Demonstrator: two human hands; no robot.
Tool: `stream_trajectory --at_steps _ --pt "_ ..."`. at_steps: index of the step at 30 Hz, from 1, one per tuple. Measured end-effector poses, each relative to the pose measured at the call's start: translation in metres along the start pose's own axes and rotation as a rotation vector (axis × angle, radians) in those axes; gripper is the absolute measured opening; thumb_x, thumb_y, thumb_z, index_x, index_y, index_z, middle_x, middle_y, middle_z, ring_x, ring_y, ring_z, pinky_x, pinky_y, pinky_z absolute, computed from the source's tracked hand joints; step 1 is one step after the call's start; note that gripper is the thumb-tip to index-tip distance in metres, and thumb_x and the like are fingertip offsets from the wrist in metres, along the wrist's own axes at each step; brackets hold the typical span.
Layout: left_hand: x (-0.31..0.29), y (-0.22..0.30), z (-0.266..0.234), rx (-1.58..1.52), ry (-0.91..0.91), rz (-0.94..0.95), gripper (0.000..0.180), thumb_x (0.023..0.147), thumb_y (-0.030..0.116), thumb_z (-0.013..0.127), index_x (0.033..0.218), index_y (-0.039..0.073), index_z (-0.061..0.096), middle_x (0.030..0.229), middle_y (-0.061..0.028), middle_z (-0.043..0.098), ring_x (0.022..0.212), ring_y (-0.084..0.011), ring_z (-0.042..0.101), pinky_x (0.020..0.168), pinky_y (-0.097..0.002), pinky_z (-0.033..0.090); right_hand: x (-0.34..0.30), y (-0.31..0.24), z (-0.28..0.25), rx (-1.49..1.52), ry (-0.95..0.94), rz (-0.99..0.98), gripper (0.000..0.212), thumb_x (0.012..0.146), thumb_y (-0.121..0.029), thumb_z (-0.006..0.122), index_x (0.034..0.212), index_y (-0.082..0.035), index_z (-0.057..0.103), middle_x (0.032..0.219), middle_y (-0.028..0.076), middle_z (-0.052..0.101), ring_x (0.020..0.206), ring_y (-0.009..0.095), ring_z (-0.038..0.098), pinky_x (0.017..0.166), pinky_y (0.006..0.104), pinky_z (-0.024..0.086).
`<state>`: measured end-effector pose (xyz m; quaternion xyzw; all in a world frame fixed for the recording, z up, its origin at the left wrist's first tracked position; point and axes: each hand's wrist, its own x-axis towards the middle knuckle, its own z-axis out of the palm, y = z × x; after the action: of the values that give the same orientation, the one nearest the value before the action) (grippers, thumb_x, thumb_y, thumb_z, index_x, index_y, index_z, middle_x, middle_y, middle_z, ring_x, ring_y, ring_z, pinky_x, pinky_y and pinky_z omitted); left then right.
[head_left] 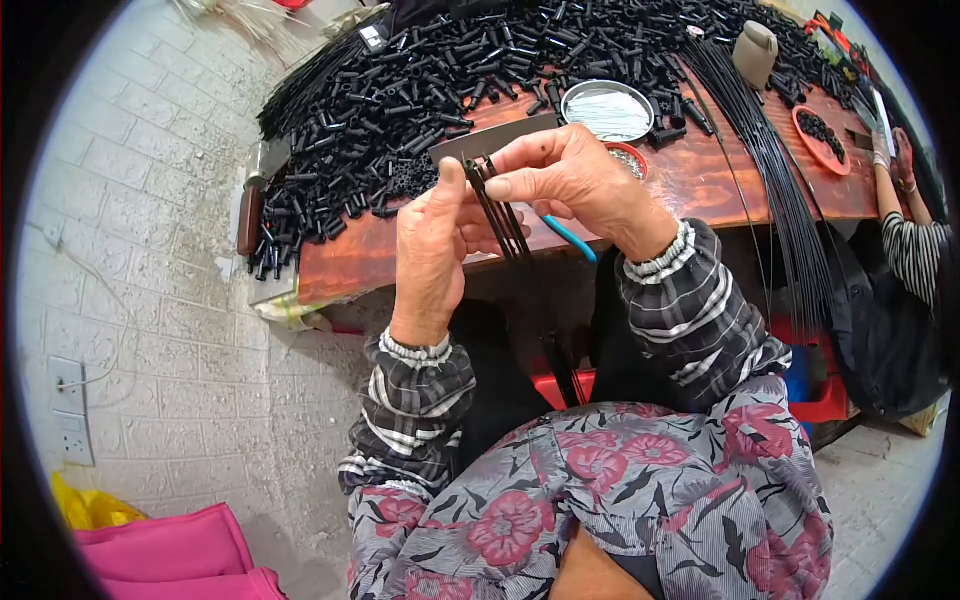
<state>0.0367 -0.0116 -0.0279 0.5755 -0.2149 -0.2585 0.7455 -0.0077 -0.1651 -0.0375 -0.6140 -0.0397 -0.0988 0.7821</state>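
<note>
A small bundle of thin black rods stands nearly upright between both hands, just in front of the near edge of a reddish wooden table. The left hand grips the bundle with its thumb raised against the rod tops. The right hand pinches the same tops from the right. Beyond them, a heap of short black tubes covers the table's far left, with a round metal dish to its right.
</note>
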Motion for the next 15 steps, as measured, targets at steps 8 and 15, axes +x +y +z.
stream_trajectory --at_steps 8,15 --pt "0.015 0.011 -0.017 -0.097 -0.112 0.067 0.025 0.085 0.026 0.052 0.08 0.002 0.058 0.07 -0.0056 0.06 0.059 -0.0129 0.059 0.053 -0.0239 0.049 -0.002 0.004 0.018 0.035 -0.093 -0.014 0.012 0.07 -0.005 0.068 0.072 -0.003 0.056 0.066 -0.003 0.056 0.054 0.002 0.048 0.047 0.0154 0.038" --pt "0.017 -0.003 -0.011 -0.196 0.141 0.232 0.014 0.084 0.014 0.057 0.072 0.007 0.055 0.069 0.0025 0.055 0.061 -0.0045 0.051 0.056 -0.0197 0.045 -0.002 0.019 0.039 0.099 0.236 -0.274 0.015 0.071 -0.005 0.068 0.08 0.001 0.058 0.071 0.001 0.059 0.061 0.005 0.054 0.055 0.0173 0.044"
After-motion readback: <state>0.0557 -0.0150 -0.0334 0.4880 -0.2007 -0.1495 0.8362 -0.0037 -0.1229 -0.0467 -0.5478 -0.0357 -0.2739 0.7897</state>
